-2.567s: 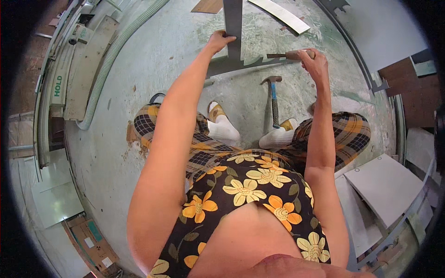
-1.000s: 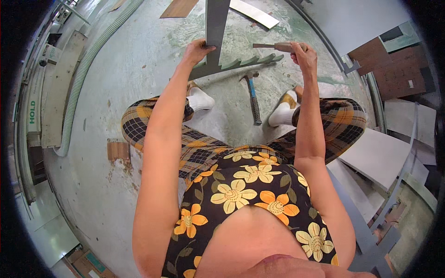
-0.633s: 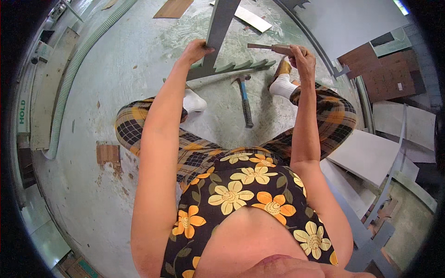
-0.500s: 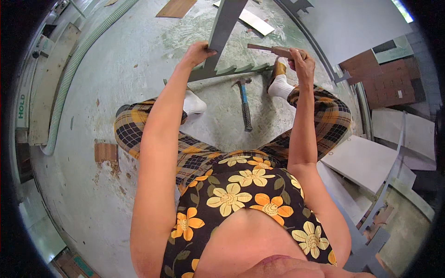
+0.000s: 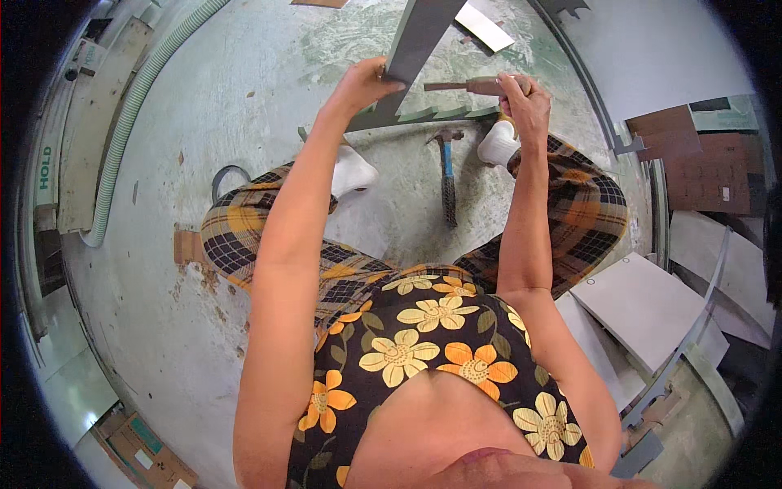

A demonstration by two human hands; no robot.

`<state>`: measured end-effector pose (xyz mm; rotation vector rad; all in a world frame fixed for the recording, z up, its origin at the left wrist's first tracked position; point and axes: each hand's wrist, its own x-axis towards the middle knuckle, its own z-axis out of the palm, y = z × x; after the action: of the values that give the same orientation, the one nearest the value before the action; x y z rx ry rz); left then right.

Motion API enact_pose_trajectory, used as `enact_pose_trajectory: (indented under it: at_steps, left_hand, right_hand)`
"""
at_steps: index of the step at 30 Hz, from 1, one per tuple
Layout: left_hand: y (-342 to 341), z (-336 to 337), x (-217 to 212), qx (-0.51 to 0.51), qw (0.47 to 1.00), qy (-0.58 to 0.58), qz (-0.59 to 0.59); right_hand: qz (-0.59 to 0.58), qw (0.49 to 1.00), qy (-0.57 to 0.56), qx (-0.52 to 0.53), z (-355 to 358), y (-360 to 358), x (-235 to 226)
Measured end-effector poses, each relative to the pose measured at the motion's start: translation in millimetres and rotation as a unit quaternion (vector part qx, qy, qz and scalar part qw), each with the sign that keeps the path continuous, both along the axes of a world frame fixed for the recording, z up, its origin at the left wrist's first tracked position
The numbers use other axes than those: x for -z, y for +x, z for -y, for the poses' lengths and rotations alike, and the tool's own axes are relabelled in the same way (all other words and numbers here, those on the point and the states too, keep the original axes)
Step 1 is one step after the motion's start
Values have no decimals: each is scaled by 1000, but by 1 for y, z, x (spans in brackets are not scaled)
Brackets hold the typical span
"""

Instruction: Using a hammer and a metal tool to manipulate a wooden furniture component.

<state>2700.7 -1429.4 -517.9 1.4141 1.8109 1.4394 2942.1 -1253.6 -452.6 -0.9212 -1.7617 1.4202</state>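
**Steadying a grey panel while the other hand holds a tool to its edge**

The person sits on the concrete floor (image 5: 244, 98) with knees spread. The left hand (image 5: 362, 81), at about 11 o'clock in the picture, is closed around the lower edge of a grey panel (image 5: 419, 33) that stands tilted and runs off the top of the view at 12 o'clock. The panel's foot meets a second grey strip (image 5: 423, 116) lying flat on the floor, its near edge cut in a wavy line.

The right hand (image 5: 521, 102), at about 1 o'clock, is clenched on the handle of a brown tool (image 5: 460, 85) held level, its tip pointing left and touching or almost touching the panel's right edge. Whether it is a chisel, file or knife I cannot tell.

A hammer (image 5: 446, 175) with a blue shaft lies on the floor between the feet, just toward 6 o'clock from the strip, untouched. A ribbed hose (image 5: 134, 122) curves along at 9 to 10 o'clock, and pale boards (image 5: 643, 306) are stacked at 3 to 4 o'clock.

The panel looks like a stiff, flat board, probably light enough for one hand but top-heavy when stood on end, so it would likely tip or twist if released. Its faces look smooth and could slip; a grip low on the edge, thumb on one face and fingers on the other, seems the surest hold. Cut edges may be sharp or chip easily.
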Motion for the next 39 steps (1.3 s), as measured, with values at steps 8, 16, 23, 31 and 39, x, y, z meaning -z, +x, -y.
enact_pose_trajectory:
  at_steps: [8,16,23,31,39]
  left_hand:
    - [15,-1,-13,-217,966,-101,-94]
    - [39,-15,-32,-168,981,-21,96]
    - [54,-7,-12,-404,889,155,-151]
    - [141,-32,16,-308,940,64,-132]
    - [98,-98,54,-120,980,-45,-153]
  right_hand:
    - [86,996,15,21,-17,9,24]
    - [124,988,54,76,-43,-7,81]
    - [197,966,145,82,-17,-26,68]
    - [242,956,159,35,-14,-45,52]
    - [241,954,180,9,-13,-45,56]
